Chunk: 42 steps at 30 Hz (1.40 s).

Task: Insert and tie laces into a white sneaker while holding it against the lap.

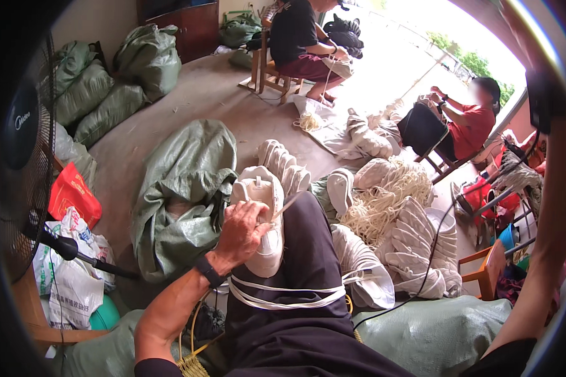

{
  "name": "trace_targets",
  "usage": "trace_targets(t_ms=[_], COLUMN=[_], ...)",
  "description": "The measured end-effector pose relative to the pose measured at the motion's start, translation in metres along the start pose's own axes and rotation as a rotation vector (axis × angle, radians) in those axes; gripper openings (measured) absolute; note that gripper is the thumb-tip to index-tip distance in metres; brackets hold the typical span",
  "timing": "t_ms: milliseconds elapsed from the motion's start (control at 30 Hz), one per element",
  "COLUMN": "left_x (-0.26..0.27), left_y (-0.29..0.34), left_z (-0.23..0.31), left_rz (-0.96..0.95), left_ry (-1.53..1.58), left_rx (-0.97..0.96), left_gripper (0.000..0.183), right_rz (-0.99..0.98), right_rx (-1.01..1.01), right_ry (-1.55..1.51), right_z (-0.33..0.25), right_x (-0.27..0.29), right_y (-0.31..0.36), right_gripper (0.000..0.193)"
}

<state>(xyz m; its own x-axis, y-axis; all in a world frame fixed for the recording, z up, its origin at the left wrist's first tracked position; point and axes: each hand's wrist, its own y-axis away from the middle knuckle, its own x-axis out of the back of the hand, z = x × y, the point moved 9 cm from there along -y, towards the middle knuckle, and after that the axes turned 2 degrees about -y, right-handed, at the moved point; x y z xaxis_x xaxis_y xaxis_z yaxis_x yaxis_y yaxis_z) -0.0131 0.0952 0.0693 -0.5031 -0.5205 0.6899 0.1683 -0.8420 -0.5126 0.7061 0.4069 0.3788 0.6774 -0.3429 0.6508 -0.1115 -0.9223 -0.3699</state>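
A white shoe [261, 251] rests on my raised knee, toe toward me. My left hand [240, 229] is closed on it, fingers bent over the lacing area. A pale shoelace [290, 202] runs from the shoe up and to the right. My right arm is stretched far up along the right rim; my right hand [516, 28] is blurred there, its fingers not readable. Loops of white shoelace [283, 303] lie across my thighs, and one end hangs by the white shoes [361, 267] at my right.
Stacked white shoes [415, 257] and a heap of loose cream laces [383, 213] lie at right. Green woven sacks [182, 163] stand ahead and at left. A black fan [28, 132] is at the left edge. Two people [295, 38] [471, 119] sit working farther off.
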Motion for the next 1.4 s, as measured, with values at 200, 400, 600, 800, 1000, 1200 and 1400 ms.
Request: trace_targets(t_ms=[200,400,600,800,1000,1200,1400], left_x=[-0.008,0.001,0.012,-0.048,-0.062,0.008,0.123], left_y=[-0.003,-0.003,0.056,0.109,0.130,0.168,0.246], left_z=[0.005,0.002,-0.084,-0.102,-0.161,-0.183,-0.248], left_rz=[-0.003,0.075,-0.173,-0.470,-0.044,0.443,0.871], left_ry=[-0.069,0.117,0.181,1.086,1.257,1.265,1.450], left_rx=[0.010,0.065,0.706,1.056,1.363,1.466,1.434], left_gripper=[0.023,0.020,0.034,0.064,0.034,0.011,0.008], right_rz=[-0.091,-0.239,-0.166,-0.531,-0.799,-0.745,-0.752], right_rx=[0.085,0.292,0.961,0.775,0.745,0.828,0.691], right_ry=[-0.128,-0.436,0.283,-0.147,-0.372,-0.382,-0.461], right_z=[-0.053,-0.184,-0.167,-0.197,-0.262,-0.261,-0.251], right_x=[-0.047,-0.099,-0.287,-0.427,-0.504,-0.537,-0.544], right_y=[-0.019,-0.063,0.047,0.249,0.352,0.366,0.356], right_gripper=[0.023,0.022,0.028,0.031,0.036,0.036,0.023])
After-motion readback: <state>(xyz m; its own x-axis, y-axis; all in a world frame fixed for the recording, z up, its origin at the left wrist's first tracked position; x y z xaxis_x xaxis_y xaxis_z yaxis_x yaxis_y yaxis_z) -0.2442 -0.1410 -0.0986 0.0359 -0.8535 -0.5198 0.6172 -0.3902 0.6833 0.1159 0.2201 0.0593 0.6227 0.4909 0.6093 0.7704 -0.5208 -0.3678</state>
